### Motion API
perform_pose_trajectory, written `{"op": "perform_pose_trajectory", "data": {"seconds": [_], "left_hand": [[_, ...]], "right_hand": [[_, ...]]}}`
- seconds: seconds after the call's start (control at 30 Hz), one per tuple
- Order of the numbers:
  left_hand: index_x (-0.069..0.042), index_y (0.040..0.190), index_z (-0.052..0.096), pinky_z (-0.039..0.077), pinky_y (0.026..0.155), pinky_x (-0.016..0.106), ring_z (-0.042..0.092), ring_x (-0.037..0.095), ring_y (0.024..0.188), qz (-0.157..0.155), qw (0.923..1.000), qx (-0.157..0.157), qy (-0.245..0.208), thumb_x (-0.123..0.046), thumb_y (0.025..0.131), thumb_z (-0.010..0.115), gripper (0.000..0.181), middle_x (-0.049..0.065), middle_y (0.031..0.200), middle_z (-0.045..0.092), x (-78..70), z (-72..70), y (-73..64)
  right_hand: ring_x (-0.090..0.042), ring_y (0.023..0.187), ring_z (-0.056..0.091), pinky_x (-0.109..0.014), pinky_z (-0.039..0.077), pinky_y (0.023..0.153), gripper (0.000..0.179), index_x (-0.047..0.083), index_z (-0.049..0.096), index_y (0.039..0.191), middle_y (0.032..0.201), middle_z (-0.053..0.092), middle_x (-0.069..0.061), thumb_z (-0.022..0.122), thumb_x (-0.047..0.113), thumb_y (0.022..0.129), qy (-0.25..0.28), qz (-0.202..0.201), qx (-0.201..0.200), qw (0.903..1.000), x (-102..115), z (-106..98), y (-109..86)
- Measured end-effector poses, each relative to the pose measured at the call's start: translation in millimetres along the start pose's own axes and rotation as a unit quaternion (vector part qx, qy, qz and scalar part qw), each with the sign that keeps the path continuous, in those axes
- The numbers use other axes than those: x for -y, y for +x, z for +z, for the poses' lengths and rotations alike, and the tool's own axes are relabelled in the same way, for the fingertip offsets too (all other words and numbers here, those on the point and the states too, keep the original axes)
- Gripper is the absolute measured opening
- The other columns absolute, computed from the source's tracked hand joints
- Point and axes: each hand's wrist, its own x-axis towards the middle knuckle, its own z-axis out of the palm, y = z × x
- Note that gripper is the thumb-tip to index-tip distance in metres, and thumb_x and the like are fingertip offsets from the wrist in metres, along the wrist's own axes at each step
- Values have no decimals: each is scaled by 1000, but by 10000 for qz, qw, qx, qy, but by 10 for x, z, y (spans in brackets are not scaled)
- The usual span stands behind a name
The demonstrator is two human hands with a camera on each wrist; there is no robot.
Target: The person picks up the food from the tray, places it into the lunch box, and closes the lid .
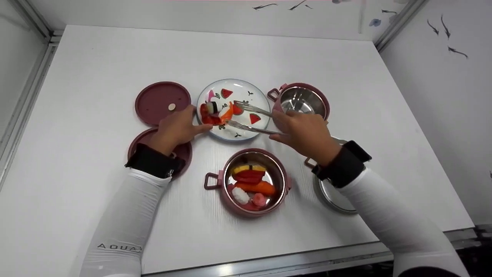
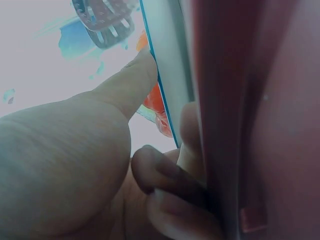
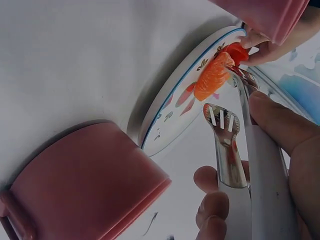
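Observation:
My left hand point(image 1: 177, 129) grips the left rim of a white plate point(image 1: 242, 86) with watermelon prints, thumb over the edge. On the plate's left side lie a salmon-orange sushi piece point(image 1: 226, 114), a black-and-white roll point(image 1: 211, 107) and red pieces point(image 1: 210, 120). In my right hand point(image 1: 307, 134) is a pair of metal tongs point(image 1: 255, 129) with slotted tips, spread apart. One tip is beside the salmon piece point(image 3: 212, 77) in the right wrist view. I cannot tell whether they touch.
A pink pot point(image 1: 251, 212) in front holds yellow, red, orange, white and pink toy food. Another pot point(image 1: 303, 100) stands right of the plate. Two dark red lids point(image 1: 159, 104) lie at left, one partly under my left wrist. A round metal-rimmed container point(image 1: 338, 197) is partly hidden by my right arm.

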Motion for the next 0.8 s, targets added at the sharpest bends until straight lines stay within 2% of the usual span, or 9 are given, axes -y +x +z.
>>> {"op": "perform_pose_trajectory", "data": {"seconds": [0.17, 0.3, 0.43, 0.6, 0.8], "left_hand": [[-8, 136, 45, 37, 104, 64, 56, 40, 120, 6, 10000, 6, -14, -61, 89, 64, 74, 17, 131, 60, -11, 5, 1], [-8, 136, 46, 37, 104, 63, 56, 39, 120, -23, 10000, -10, -34, -61, 89, 64, 73, 16, 130, 60, 6, 6, 4], [-9, 137, 45, 37, 104, 63, 56, 38, 121, -21, 10000, 26, -22, -61, 89, 64, 74, 16, 132, 60, 4, 11, 10], [-8, 138, 44, 41, 101, 61, 58, 38, 119, 17, 10000, 22, 94, -62, 90, 63, 75, 16, 131, 60, 7, 10, 13], [-8, 136, 45, 41, 100, 62, 59, 40, 118, 48, 9999, -26, 131, -61, 90, 62, 73, 17, 129, 61, 43, 13, 19]], "right_hand": [[-32, 78, 68, -48, 54, 63, 60, 12, 61, 134, 104, 72, -14, 76, 44, 87, -28, -239, 20, 9997, 27, 33, 130], [-32, 79, 68, -48, 56, 64, 60, 13, 60, 136, 103, 72, -15, 78, 43, 86, -206, -315, 11, 9993, 48, 52, 226], [-30, 82, 68, -47, 57, 67, 59, 18, 59, 137, 104, 72, -14, 77, 43, 86, -300, -178, 193, 9992, 52, 71, 299], [-30, 86, 67, -46, 57, 72, 60, 19, 58, 140, 105, 70, -14, 76, 43, 87, -154, 37, 463, 9988, 67, 100, 365], [-31, 82, 66, -46, 56, 70, 57, 18, 60, 137, 100, 70, -14, 75, 42, 88, -96, 67, 551, 9984, 86, 122, 384]]}}
